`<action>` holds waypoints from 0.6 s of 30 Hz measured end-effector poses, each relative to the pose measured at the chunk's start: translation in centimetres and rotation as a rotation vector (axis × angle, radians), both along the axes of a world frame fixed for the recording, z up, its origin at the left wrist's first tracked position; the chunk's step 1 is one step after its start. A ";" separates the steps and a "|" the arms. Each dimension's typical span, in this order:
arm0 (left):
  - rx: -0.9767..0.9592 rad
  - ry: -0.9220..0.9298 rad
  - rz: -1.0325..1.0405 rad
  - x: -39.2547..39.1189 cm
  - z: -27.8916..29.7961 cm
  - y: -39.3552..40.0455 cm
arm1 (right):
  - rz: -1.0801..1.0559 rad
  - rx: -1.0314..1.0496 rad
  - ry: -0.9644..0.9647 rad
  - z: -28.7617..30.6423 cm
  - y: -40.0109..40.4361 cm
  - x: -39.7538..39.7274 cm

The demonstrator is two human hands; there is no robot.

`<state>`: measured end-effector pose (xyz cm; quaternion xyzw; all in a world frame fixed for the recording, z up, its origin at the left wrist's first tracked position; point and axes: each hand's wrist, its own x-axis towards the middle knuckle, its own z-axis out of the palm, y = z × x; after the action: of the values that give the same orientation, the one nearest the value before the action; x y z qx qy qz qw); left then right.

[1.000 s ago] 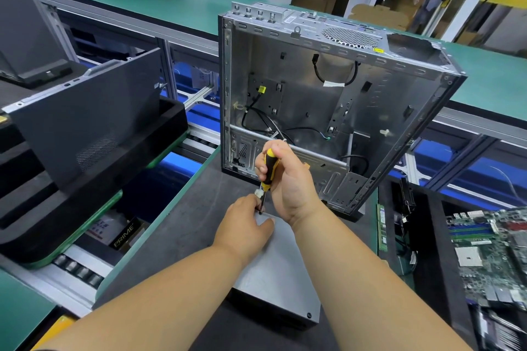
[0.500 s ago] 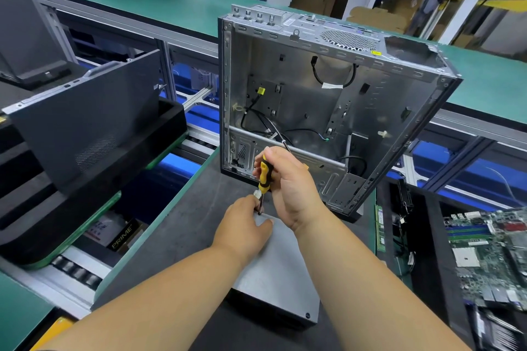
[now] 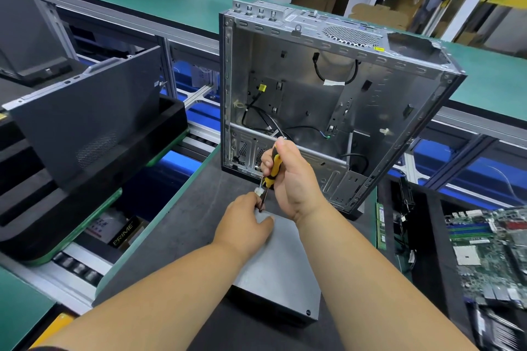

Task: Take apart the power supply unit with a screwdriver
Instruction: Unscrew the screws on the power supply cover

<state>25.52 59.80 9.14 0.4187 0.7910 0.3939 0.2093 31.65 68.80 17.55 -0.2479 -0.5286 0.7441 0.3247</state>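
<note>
1. Two hands are working on one power supply unit [image 3: 281, 268], a grey metal box that is lying flat on the dark surface [image 3: 182, 222], just in front of the empty computer case [image 3: 328, 100].
2. One screwdriver [image 3: 272, 172] with a yellow and black handle is being held by the right hand [image 3: 291, 179], whose fingers are curling round the handle; the shaft is pointing down to the far left corner of the unit.
3. One left hand [image 3: 245, 226] is resting on that same corner, and its fingertips are pinching round the shaft near the tip to guide it; a small white piece is showing beside them, but I cannot tell what it is.
4. Judging the progress, the task is seeming to be at an early step: the cover is still sitting closed on the unit, and one screw is still visible at the near right corner.
5. What is left, as I am judging: finishing the corner screw, removing the other screws, then lifting the cover. The screw under the tip is hidden, so I cannot tell how loose it is.
6. Counting the rest: one black side panel [image 3: 85, 122] is leaning at the left, and one motherboard [image 3: 490, 253] is lying at the right.
</note>
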 end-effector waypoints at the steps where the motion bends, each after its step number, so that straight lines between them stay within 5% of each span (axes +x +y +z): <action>1: -0.001 -0.002 -0.002 0.0 0.0 0.0 | -0.001 -0.013 0.011 0.0 0.1 0.1; 18: 0.006 -0.018 -0.007 -0.1 -0.2 0.0 | 0.026 0.019 0.070 0.0 -0.8 0.4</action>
<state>25.41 59.77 8.96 0.4187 0.7864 0.3992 0.2164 32.03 68.03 17.58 -0.2120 -0.5271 0.7515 0.3355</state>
